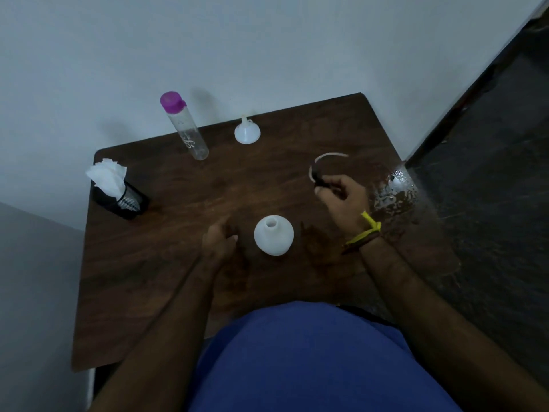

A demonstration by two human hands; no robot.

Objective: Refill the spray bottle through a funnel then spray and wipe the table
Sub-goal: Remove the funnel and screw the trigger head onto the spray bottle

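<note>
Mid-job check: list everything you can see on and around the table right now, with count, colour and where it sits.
spray bottle body: 1, white, uncapped, upright at near centre of the table
spray head with tube: 1, dark head with a curved whitish tube, held above the table's right side
funnel: 1, white, far centre, wide end down
refill bottle: 1, clear with a purple cap, far left of centre
mesh holder: 1, black, left edge, holding white tissues
wet patch: 1, shiny, at the right edge
table: 1, dark brown wood, against a pale wall
left hand: 1, empty, just left of the spray bottle body
right hand: 1, yellow wristband, grip closed on the spray head
</note>
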